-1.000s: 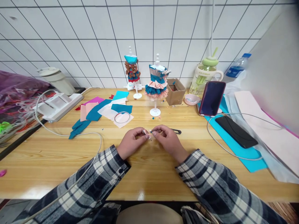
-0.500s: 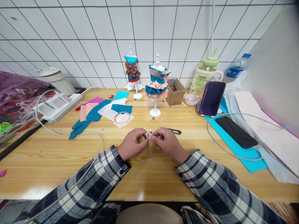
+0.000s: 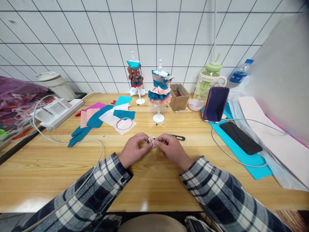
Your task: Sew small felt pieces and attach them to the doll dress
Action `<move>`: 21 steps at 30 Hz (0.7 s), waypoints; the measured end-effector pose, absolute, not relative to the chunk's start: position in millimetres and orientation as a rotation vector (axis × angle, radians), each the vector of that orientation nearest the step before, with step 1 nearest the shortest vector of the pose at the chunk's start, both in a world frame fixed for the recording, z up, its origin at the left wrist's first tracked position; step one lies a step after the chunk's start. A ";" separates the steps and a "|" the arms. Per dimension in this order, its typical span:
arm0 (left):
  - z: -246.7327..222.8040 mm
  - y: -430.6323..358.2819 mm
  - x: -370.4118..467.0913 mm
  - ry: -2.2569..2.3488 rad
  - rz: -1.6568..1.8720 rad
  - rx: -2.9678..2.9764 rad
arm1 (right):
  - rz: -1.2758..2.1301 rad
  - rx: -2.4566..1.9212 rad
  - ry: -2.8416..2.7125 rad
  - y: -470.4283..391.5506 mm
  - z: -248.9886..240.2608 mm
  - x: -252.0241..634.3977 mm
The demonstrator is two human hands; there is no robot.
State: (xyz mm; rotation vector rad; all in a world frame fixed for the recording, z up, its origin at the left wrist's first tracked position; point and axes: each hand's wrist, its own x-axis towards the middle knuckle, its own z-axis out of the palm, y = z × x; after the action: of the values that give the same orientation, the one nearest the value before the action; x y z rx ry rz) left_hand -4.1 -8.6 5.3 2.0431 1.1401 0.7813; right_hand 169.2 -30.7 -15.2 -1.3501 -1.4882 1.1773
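At the left, fabric pieces (image 3: 106,114) are spread flat near the wall. In the middle, a tiny folded fabric piece (image 3: 150,140) is pinched just above the wooden table (image 3: 48,167) between the fingertips of the left hand (image 3: 134,149) and the right hand (image 3: 172,149), both curled closed, so its small folds can be controlled. Thread snips (image 3: 177,137) are laid just beside the right hand, within reach.

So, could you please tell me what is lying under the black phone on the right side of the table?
The flat black phone lies on a bright blue sheet spread over the wooden table. Whether anything sits beneath the phone itself is hidden.
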 end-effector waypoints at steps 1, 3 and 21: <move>5.6 -8.6 -4.1 1.137 0.768 2.049 | 1.162 -1.353 -1.503 -30.8 -15.3 169.4; 6.1 -8.7 -4.3 1.131 0.742 2.055 | 1.112 -1.359 -1.535 -31.1 -15.2 169.6; 1.7 -8.4 -5.9 1.147 0.730 2.025 | 1.066 -1.312 -1.624 -25.2 -19.4 175.1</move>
State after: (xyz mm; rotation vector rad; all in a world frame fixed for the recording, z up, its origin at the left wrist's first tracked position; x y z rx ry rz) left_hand -5.9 -8.4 1.7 2.0246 1.1470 0.7301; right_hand 175.1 -25.2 -19.4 -1.3121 -1.6236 1.0656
